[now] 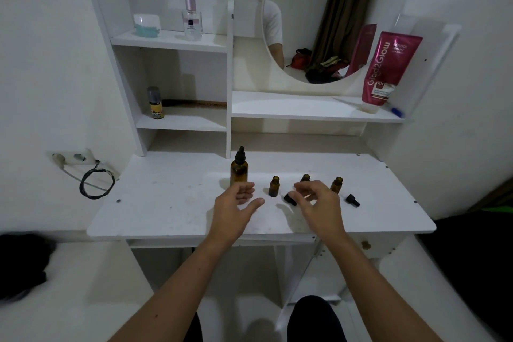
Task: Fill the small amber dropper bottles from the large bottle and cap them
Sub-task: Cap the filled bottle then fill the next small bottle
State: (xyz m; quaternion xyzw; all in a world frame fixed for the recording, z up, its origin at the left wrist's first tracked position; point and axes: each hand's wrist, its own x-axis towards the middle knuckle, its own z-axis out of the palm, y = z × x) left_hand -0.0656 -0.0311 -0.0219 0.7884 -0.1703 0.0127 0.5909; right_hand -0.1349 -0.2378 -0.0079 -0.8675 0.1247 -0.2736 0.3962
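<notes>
Amber glass sets the stage of the job: three small amber dropper bottles stand uncapped in a row near the middle of the white laminate desktop [166,203], the left one [274,186] in plain sight, the middle one [305,178] partly hidden behind the right hand, the right one [336,184] just past that hand. Two small black dropper caps lie on the surface, one [290,199] under the right hand's fingertips and one [352,200] near the right bottle; a third cap cannot be found. To the left of the row stands the large amber dropper bottle with its black dropper top [239,168] on. Whether any small bottle holds liquid is too small to tell, so I judge that filling has barely begun, if at all, and all capping remains.

The left hand [236,207] hovers just in front of the large bottle, fingers loosely spread, holding nothing. The right hand [316,200] hangs over the nearer cap with fingers loosely curled; contact with the cap cannot be told.

Farther back rise white shelves [172,41] with a clear perfume bottle [192,18], a white jar [147,24], a yellow-labelled spray can [155,103] and a pink tube [387,69] beside a round mirror [333,16]. On the left wall sits a socket with a coiled black cable [95,182].
</notes>
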